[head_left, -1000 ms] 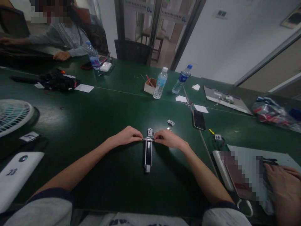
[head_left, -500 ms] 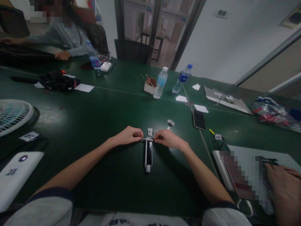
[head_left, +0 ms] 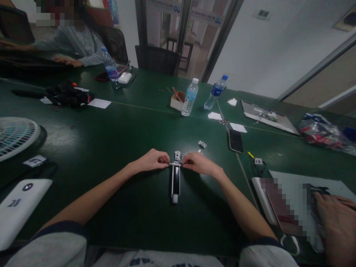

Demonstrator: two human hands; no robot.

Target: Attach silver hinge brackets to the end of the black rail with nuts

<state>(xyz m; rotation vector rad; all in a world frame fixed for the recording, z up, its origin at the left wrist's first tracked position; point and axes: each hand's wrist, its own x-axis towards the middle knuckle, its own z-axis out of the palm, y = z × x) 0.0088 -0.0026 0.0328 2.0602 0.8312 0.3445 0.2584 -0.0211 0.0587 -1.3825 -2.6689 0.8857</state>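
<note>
My left hand (head_left: 155, 159) pinches the left end of a thin metal rod (head_left: 175, 164). The right end is between the closed fingers of my right hand (head_left: 197, 163). This rod runs crosswise at the far end of a narrow device (head_left: 176, 181) with a black glossy top, pale sides and a silver near tip, lying lengthwise on the green table. Just beyond the rod lies a small metal bracket (head_left: 178, 155). Farther right are a second bracket (head_left: 202, 144) and a few tiny rings (head_left: 199, 151). My fingertips hide the rod's ends.
Bottles (head_left: 190, 98) and a small box (head_left: 177, 102) stand ahead. A phone (head_left: 236, 141) lies right. A white power bank (head_left: 23, 211) and a fan (head_left: 19, 137) are left. Another person's hand (head_left: 336, 218) is at the right edge; a person (head_left: 75, 44) sits far left.
My hands, the rod and the device hold almost the same position. The far-left person's hand has shifted left and spread out.
</note>
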